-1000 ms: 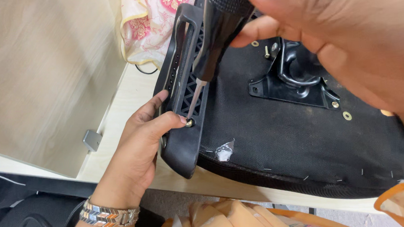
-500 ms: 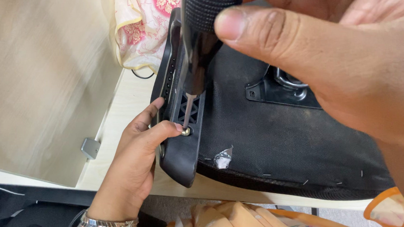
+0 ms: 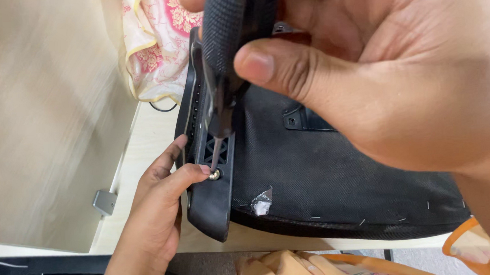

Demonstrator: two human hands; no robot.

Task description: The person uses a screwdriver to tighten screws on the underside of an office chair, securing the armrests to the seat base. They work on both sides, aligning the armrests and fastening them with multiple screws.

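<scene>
My right hand [image 3: 389, 83] fills the upper right, close to the camera, and grips the black ribbed handle of a screwdriver [image 3: 225, 48]. The thin metal shaft runs down to a silver screw [image 3: 214, 175] in a black plastic armrest bracket [image 3: 212, 202]. My left hand [image 3: 153, 216] holds the bracket's lower end, with its thumb beside the screw. The bracket lies against the underside of a black fabric chair seat [image 3: 327, 189] resting on a pale table [image 3: 149, 143].
A pink floral cloth [image 3: 154, 41] lies at the back of the table. A black bracket [image 3: 300, 120] is fixed to the seat underside. A torn silver patch [image 3: 262, 201] shows near the seat edge. Orange fabric [image 3: 298, 270] lies below the table edge, with a wooden floor at left.
My right hand has swung nearer to the camera and turned on the screwdriver handle. The tip stays on the screw, and my left hand keeps its hold on the bracket.
</scene>
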